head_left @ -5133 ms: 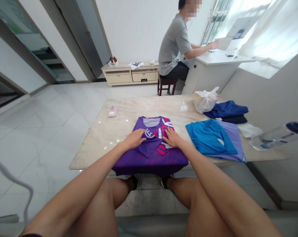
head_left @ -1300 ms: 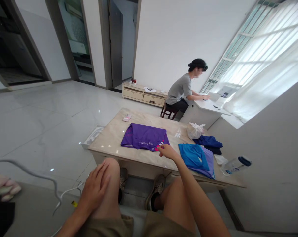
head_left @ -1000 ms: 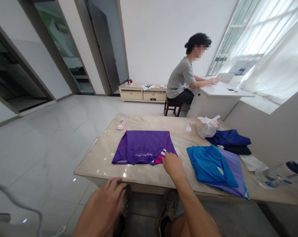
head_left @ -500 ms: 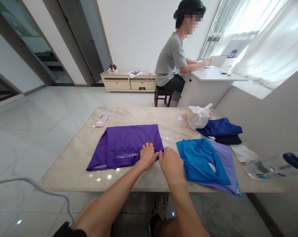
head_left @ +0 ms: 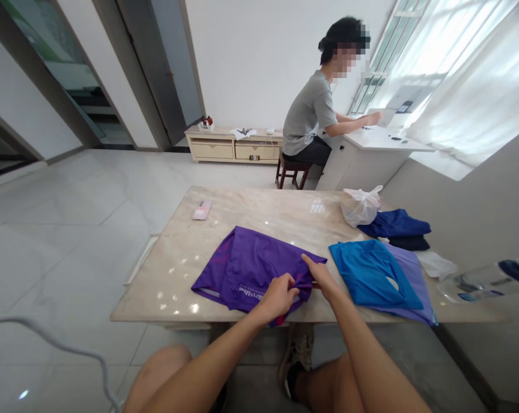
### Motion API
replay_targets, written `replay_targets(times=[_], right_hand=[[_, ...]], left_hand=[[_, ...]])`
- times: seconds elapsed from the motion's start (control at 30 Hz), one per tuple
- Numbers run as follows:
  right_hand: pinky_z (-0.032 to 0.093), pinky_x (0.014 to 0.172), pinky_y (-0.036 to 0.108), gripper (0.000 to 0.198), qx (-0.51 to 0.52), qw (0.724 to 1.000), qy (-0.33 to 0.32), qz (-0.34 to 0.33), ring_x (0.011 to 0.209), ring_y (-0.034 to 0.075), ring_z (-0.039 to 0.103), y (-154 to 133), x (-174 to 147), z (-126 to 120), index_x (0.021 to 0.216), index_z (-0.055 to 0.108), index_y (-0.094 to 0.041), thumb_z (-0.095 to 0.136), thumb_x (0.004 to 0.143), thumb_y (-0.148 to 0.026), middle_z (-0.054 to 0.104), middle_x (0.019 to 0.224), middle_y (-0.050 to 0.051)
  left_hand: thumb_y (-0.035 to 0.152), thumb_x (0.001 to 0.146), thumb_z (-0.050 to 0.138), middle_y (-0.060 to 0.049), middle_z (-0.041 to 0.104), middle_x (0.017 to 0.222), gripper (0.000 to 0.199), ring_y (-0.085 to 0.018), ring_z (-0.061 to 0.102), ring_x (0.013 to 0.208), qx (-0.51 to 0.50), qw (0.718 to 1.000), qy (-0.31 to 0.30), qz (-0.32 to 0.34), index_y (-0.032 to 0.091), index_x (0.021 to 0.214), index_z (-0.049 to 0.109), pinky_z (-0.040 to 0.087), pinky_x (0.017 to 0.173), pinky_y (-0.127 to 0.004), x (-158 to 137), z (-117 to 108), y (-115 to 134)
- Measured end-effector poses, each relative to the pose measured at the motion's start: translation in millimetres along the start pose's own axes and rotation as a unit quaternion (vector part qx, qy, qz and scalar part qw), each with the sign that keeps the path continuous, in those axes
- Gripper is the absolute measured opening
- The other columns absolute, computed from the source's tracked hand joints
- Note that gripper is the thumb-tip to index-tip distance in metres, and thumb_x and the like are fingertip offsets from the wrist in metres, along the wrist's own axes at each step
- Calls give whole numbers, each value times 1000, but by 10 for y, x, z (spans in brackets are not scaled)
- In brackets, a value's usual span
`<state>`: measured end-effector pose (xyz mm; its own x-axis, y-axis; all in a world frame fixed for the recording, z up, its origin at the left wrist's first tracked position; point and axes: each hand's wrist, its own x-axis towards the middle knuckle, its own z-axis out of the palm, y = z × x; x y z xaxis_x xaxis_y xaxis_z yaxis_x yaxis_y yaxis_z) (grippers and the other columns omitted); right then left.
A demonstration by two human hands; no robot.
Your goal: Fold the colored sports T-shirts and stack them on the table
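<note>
A purple shirt with white printed lettering lies folded and slanted on the marble-look table. Its near right corner hangs slightly over the table's front edge. My left hand pinches the cloth near the lettering. With fingers tucked partly under the fabric, my right hand grips the shirt's right edge. Just to the right of that hand lies a folded bright blue shirt, on top of a lavender garment.
A white plastic bag and dark blue clothes lie at the back right, with a clear bottle nearer. A pink phone rests at the back left. Beyond, a person sits at a white desk.
The purple shirt has turned, its right side drawn toward me and gathered up. My right hand has moved onto its right edge; both hands now lift some cloth. The whole view has shifted slightly.
</note>
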<state>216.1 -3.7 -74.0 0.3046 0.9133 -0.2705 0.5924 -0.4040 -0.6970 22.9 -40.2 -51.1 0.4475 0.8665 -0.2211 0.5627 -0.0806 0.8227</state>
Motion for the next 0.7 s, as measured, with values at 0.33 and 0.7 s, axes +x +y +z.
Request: replay_targets(times=[0.33, 0.7], right_hand=[[58, 81, 32, 31, 45, 981, 185, -33, 89, 27, 73, -1040, 74, 378, 104, 76, -13, 56, 97, -35, 79, 94, 14], [60, 93, 39, 34, -233, 958, -103, -129, 104, 32, 79, -1516, -542, 1107, 113, 80, -11, 55, 109, -34, 80, 110, 23]], left_hand=[[20, 99, 61, 0, 70, 86, 9, -14, 64, 75, -185, 982, 4, -45, 21, 108, 58, 48, 73, -25, -92, -829, -369], [50, 112, 36, -24, 79, 115, 51, -40, 76, 114, 343, 908, 116, -209, 12, 125, 68, 55, 93, -46, -502, -2025, -1020]])
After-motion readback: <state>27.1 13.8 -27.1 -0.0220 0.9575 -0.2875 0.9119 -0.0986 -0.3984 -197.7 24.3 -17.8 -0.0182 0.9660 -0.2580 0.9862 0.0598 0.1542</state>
